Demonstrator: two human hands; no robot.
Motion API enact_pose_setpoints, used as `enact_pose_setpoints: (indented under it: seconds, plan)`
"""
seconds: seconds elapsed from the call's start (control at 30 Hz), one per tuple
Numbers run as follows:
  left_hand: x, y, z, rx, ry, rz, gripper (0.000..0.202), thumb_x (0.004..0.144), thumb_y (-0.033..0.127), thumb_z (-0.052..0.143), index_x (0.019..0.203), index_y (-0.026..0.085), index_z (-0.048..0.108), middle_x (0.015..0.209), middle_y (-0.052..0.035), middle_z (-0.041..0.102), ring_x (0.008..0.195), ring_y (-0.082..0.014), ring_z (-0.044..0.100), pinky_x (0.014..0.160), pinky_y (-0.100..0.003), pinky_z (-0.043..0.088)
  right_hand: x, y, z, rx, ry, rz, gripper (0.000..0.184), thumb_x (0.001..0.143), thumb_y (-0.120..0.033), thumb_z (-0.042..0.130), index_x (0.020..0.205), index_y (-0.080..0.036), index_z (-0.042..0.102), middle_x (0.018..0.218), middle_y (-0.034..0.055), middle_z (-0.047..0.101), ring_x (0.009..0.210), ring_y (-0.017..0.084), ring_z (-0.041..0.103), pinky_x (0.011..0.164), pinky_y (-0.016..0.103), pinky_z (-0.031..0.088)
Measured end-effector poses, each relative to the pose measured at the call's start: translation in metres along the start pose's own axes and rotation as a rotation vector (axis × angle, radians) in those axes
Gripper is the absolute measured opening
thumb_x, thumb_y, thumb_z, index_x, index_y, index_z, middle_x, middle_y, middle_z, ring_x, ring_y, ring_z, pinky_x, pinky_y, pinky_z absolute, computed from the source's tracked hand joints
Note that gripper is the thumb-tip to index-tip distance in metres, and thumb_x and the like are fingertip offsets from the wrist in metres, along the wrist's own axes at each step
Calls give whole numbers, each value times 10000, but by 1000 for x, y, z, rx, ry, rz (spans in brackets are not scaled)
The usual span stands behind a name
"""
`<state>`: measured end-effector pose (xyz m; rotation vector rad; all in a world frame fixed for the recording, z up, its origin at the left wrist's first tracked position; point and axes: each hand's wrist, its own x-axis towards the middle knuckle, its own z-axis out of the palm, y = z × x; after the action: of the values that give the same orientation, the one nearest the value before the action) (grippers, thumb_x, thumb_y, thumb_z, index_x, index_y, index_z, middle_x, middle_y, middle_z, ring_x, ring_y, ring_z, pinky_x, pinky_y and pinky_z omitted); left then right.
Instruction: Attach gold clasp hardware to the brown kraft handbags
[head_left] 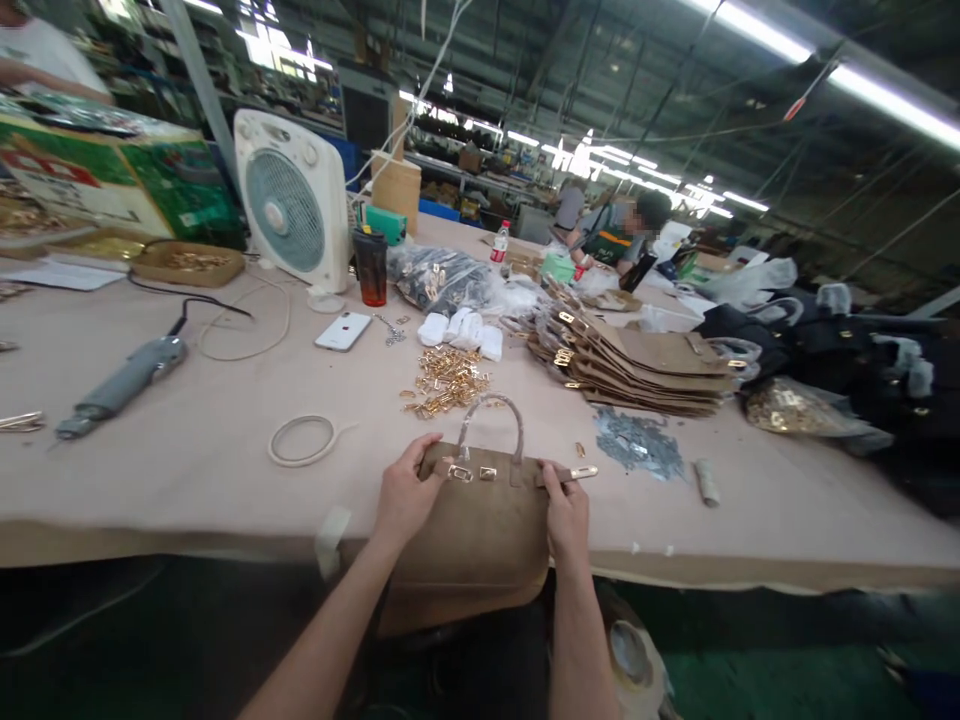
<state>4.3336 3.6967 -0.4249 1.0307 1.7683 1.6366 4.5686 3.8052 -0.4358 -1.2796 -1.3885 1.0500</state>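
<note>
A brown handbag leans at the table's front edge, its wrapped handle standing up. My left hand grips the bag's upper left side, with a strap ending in a gold plate at its fingertips. Beside that plate, a gold turn lock sits on the bag's front. My right hand is closed on the other strap, whose gold-plated end sticks out to the right. Just beyond the handle lies a pile of small gold fittings.
A grey power screwdriver, a tape ring and a phone lie to the left. A fan and a cup stand behind. Stacked brown bag pieces and grey scraps are at right. A co-worker sits across.
</note>
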Motion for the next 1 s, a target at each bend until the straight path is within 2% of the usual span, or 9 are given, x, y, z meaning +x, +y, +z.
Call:
enact_pose_setpoints:
  seconds: [0.13,0.27,0.43,0.5,0.6,0.67,0.77,0.87,1.0]
  plan:
    - [0,6,0,-59,69,-74,548,868,553,699,1300,216,664,1172,-77,752,1046,-245,717,955,-380,568,2,0,-2,-36,37,1,540,860,-600,654,1151,-151,731,1073,124,772,1049,288,686,958,405,501]
    - [-1,11,3,10,350,-128,640,841,551,724,1365,201,611,1133,-95,725,999,-255,710,967,-436,572,2,-3,0,18,77,26,696,849,-558,680,1381,-126,559,1108,145,754,1005,271,708,915,388,541]
    - [2,13,3,361,598,289,942,815,428,808,1589,177,334,1571,-205,407,1399,-348,482,1195,-565,408,0,-11,4,52,112,-28,874,874,-470,684,1582,-158,278,1125,107,760,1035,233,714,977,371,538]
    - [3,13,1,544,591,448,810,863,347,782,1555,166,403,1610,-216,365,1504,-390,341,1246,-638,296,-1,-14,4,60,117,-23,925,876,-460,690,1612,-175,209,1133,103,763,1020,232,721,960,370,550]
    - [2,13,-2,694,465,631,271,940,193,669,1203,238,715,1506,-121,540,1494,-377,363,1227,-647,328,-2,-15,3,62,114,-17,986,875,-478,700,1633,-170,148,1134,113,767,999,245,732,924,372,568]
    - [-4,16,1,683,286,755,254,970,106,576,1063,266,751,1351,-60,670,1438,-312,448,1208,-560,402,-3,-14,4,43,112,-27,1013,870,-497,708,1639,-162,141,1125,116,772,1009,259,736,933,387,568]
    - [-18,26,20,612,-72,866,324,1009,82,478,1144,251,720,1232,-33,734,1354,-218,536,1214,-434,426,-3,-11,5,21,99,-29,1038,865,-527,711,1646,-158,134,1107,117,774,1020,281,741,944,414,570]
    - [-33,38,46,608,-364,811,363,1041,146,432,1332,220,636,1357,-46,689,1397,-201,506,1225,-396,416,-3,-10,7,17,73,-35,1049,851,-552,713,1642,-142,159,1119,127,768,990,293,743,884,406,588]
    - [-44,47,68,735,-495,632,586,1031,422,528,1578,267,387,1636,-47,451,1556,-288,294,1262,-553,347,-3,-9,8,-10,50,-5,1033,843,-582,696,1615,-89,218,1019,110,777,915,288,735,844,385,577]
